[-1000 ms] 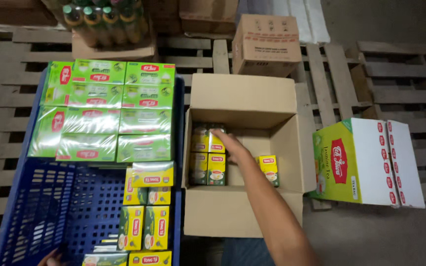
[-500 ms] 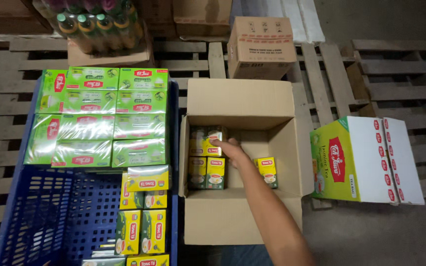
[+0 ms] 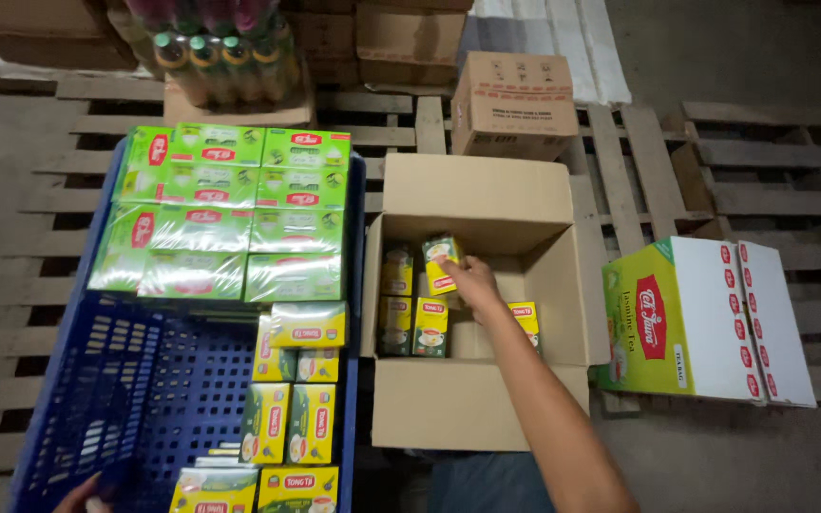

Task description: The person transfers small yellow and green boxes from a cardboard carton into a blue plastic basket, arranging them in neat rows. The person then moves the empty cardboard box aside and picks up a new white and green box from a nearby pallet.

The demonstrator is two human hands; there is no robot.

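My right hand [image 3: 470,283] reaches into an open brown cardboard box [image 3: 472,418] and grips a small yellow-green tea carton [image 3: 440,260], lifted above the others. Several similar small cartons [image 3: 412,326] stand in the box's left part, and one more [image 3: 525,318] stands by my forearm. My left hand [image 3: 76,495] shows only as fingertips at the bottom left, on the rim of a blue plastic crate [image 3: 135,389]; what it holds is hidden.
The blue crate holds wrapped green packs [image 3: 225,214] at its far end and yellow small cartons [image 3: 289,399] along its right side. A large green-and-white carton [image 3: 705,323] lies right. A closed brown box [image 3: 513,104], bottles [image 3: 220,52] and wooden pallets [image 3: 772,180] lie beyond.
My right hand has closed on one small carton and raised it out of the row inside the cardboard box. The view has shifted slightly.
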